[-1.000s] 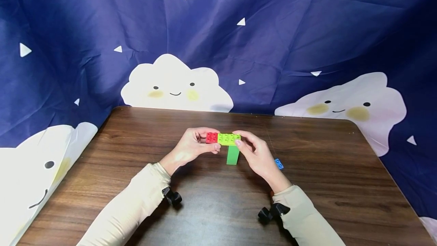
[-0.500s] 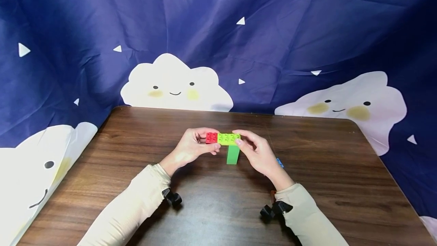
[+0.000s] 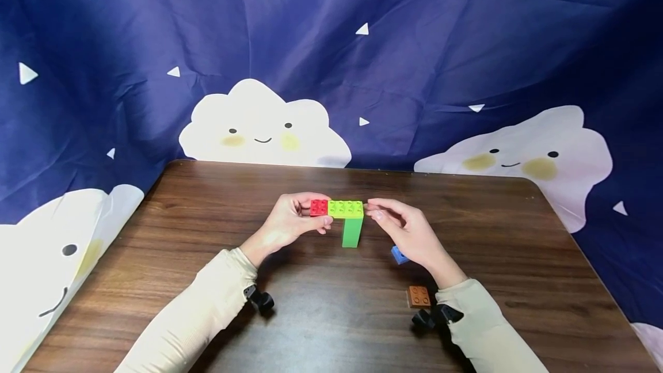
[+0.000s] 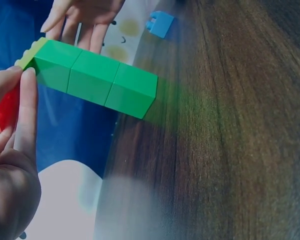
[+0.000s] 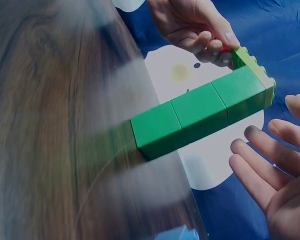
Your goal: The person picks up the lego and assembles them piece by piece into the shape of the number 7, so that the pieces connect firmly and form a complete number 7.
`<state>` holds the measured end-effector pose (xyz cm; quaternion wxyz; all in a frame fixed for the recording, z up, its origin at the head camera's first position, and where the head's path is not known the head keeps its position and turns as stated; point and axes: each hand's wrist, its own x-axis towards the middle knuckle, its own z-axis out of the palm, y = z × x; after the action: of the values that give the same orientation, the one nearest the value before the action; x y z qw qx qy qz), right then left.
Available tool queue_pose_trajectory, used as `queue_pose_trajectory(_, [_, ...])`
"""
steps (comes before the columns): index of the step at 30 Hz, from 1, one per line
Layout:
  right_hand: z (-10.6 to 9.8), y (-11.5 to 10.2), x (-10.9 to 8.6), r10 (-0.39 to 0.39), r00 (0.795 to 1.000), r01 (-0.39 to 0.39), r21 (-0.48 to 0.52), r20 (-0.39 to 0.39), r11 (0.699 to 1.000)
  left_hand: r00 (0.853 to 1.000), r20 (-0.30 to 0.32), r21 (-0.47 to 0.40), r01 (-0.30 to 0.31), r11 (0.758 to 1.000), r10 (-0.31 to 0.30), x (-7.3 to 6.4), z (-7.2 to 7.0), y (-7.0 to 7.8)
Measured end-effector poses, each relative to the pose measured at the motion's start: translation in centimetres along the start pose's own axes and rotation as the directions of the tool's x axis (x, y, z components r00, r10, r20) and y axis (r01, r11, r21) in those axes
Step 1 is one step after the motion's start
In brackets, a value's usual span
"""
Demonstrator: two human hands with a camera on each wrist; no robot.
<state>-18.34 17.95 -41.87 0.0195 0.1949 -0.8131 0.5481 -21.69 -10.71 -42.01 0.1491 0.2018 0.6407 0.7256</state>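
A column of three green bricks (image 3: 352,233) stands upright on the wooden table, its base meeting its reflection in both wrist views. Across its top lies a lime-green plate (image 3: 345,208) that juts out to the left. Beside the plate's left end is a red brick (image 3: 319,206), which my left hand (image 3: 288,220) pinches between thumb and fingers; in the left wrist view those fingers hide most of the red brick (image 4: 7,111). My right hand (image 3: 406,229) hovers just right of the plate's other end, holding nothing, with its fingers (image 5: 262,185) extended and spread in the right wrist view.
A small blue brick (image 3: 399,255) lies on the table below the right hand. Closer to me, by the right wrist's black camera, is an orange-brown brick (image 3: 419,296). A dark blue cloth with clouds (image 3: 264,125) hangs behind the table's far edge.
My right hand has let go of the lime-green plate and moved slightly right, uncovering the orange-brown brick. The left hand keeps its grip on the red brick.
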Motion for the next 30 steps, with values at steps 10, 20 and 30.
queue_pose_trajectory(10, [-2.1,1.0,-1.8,-0.012,1.000,0.014,-0.088,0.019,0.996,1.000,-0.014,0.004,0.010,1.000,-0.010,-0.1,-0.1,0.0])
queue_pose_trajectory(20, [-4.1,2.0,-3.7,0.050,0.999,-0.049,-0.153,0.003,0.987,1.000,-0.010,0.011,0.004,1.000,-0.004,-0.1,0.0,0.1])
queue_pose_trajectory(30, [-5.6,2.4,-5.1,0.075,0.996,-0.088,-0.353,-0.050,0.932,1.000,-0.011,0.081,-0.013,0.997,0.014,-0.1,-0.1,-0.1])
